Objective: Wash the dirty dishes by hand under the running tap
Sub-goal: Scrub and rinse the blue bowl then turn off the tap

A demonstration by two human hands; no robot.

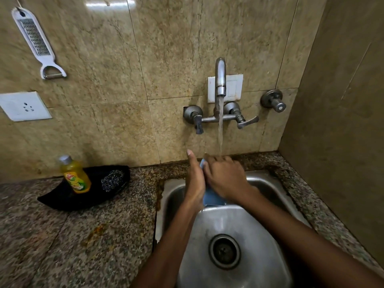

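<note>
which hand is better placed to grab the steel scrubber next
Left, probably. The steel scrubber lies in the black tray on the counter left of the sink. The left hand is on that side; the right hand would have to cross over.

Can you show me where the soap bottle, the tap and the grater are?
Soap bottle [76,177]: head view, on its yellow label.
Tap [220,76]: head view, on the metal spout.
Grater [34,36]: head view, on its holed blade.

yellow dish-soap bottle [75,175], red label logo, lettering unreadable
</note>
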